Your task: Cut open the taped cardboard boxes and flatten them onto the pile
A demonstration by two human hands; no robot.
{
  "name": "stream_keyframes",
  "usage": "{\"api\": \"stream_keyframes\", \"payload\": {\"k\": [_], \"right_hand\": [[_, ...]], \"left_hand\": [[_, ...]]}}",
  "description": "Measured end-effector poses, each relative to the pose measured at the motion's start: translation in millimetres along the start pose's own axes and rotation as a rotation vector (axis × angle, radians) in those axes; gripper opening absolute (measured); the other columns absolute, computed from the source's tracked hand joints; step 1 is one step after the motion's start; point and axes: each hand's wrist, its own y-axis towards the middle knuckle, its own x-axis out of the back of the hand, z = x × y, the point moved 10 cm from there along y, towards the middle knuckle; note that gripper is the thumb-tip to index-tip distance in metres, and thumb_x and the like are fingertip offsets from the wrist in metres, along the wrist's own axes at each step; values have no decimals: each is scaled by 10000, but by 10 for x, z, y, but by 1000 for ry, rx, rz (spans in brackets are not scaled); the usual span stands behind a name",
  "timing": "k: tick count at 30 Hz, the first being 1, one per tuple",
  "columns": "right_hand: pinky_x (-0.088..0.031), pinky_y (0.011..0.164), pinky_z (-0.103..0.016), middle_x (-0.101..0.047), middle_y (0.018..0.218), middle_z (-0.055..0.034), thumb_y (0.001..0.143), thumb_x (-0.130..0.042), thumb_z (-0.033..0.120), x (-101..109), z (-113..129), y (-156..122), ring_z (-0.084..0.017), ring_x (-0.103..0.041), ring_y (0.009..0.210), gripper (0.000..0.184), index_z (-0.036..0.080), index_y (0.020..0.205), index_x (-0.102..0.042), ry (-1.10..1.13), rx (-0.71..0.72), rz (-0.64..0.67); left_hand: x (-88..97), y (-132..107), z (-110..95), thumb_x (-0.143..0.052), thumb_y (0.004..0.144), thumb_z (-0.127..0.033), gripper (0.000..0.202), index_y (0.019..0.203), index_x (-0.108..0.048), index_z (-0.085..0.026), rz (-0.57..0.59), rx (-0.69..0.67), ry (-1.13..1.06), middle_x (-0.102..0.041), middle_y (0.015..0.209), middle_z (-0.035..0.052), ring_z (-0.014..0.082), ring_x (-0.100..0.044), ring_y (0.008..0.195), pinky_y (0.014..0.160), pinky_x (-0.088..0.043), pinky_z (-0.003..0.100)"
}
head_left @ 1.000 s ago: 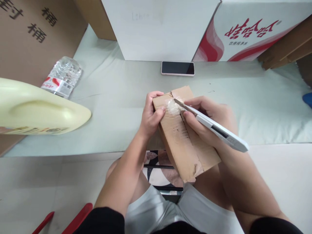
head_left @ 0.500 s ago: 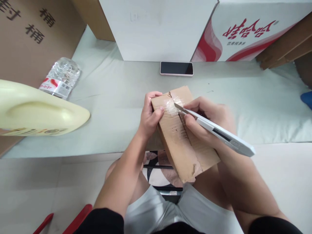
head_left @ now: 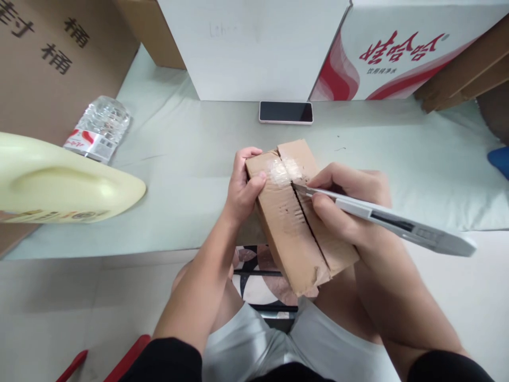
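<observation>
A small brown cardboard box [head_left: 286,223] rests tilted over my lap, its top seam taped with clear tape. My left hand [head_left: 243,185] grips the box's far left corner, thumb pressed on the top flap. My right hand [head_left: 350,207] is closed round a white utility knife [head_left: 393,223]. The knife's blade tip lies on the centre seam, a little below the shiny tape patch near the far end. Below the blade the seam shows as a dark open slit between the two flaps.
A phone [head_left: 285,112] lies face up on the pale green cloth [head_left: 186,159] behind the box. A water bottle [head_left: 99,127] lies at the left beside a cream plastic jug [head_left: 59,185]. Large cartons [head_left: 254,48] stand along the back. Red handles [head_left: 123,361] show at bottom left.
My right hand has drawn the knife back along the seam toward me and swung its handle out to the right. My left hand and the box have stayed put.
</observation>
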Motion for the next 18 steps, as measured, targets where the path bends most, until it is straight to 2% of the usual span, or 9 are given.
{"api": "stream_keyframes", "payload": {"k": [4, 6, 9, 11, 12, 14, 16, 18], "right_hand": [[-337, 470, -289, -555, 553, 28, 839, -636, 320, 188, 21, -82, -112, -422, 471, 113, 240, 759, -634, -16, -14, -83], [-341, 498, -302, -567, 599, 15, 819, -661, 273, 397, 38, -110, -128, -452, 527, 73, 246, 751, -650, -38, 12, -235], [-459, 677, -349, -583, 727, -16, 723, -631, 192, 777, 40, -186, -179, -580, 731, 63, 254, 715, -630, 93, 164, -551], [-500, 783, -390, -580, 820, -30, 728, -561, 200, 938, -127, -223, -224, -649, 903, 77, 267, 746, -594, 261, 214, -689], [-507, 780, -391, -575, 850, -33, 749, -528, 209, 969, -250, -225, -234, -667, 946, 84, 273, 778, -574, 307, 209, -728], [-496, 688, -347, -565, 864, -29, 768, -497, 212, 951, -530, -224, -218, -680, 887, 103, 277, 843, -522, 291, 155, -782], [-439, 569, -292, -573, 829, -10, 725, -531, 224, 830, -853, -217, -164, -606, 674, 185, 274, 893, -469, 253, 64, -800], [-414, 544, -295, -616, 799, -10, 732, -561, 268, 509, -1282, -117, -158, -549, 603, 228, 263, 946, -483, 160, -205, -608]], "left_hand": [[36, -1, 69, -685, 811, -727, 630, 1257, -522, -312, -21, -8, 18, -588, 1166, 75, 272, -615, 1057, 925, -537, 434], [62, 4, 109, -689, 804, -728, 660, 1285, -492, -322, -25, -1, 26, -577, 1194, 79, 276, -616, 1081, 919, -540, 431], [105, 15, 137, -706, 789, -724, 676, 1292, -472, -338, -25, 23, -1, -566, 1189, 69, 263, -622, 1045, 884, -547, 410], [135, 19, 128, -702, 807, -704, 635, 1281, -483, -343, -33, 47, -26, -570, 1129, 53, 251, -626, 1000, 861, -549, 396], [151, 21, 123, -700, 818, -690, 610, 1276, -494, -343, -41, 64, -41, -571, 1087, 46, 244, -628, 967, 843, -550, 389], [191, 27, 126, -713, 820, -661, 569, 1250, -530, -338, -75, 105, -91, -580, 1019, 36, 226, -626, 885, 786, -550, 374], [259, 35, 155, -750, 784, -638, 535, 1179, -575, -322, -135, 139, -170, -600, 993, 31, 208, -618, 818, 723, -544, 355], [348, 47, 200, -777, 750, -621, 492, 1081, -603, -301, -203, 152, -244, -614, 970, 26, 198, -619, 793, 687, -542, 343]]}}
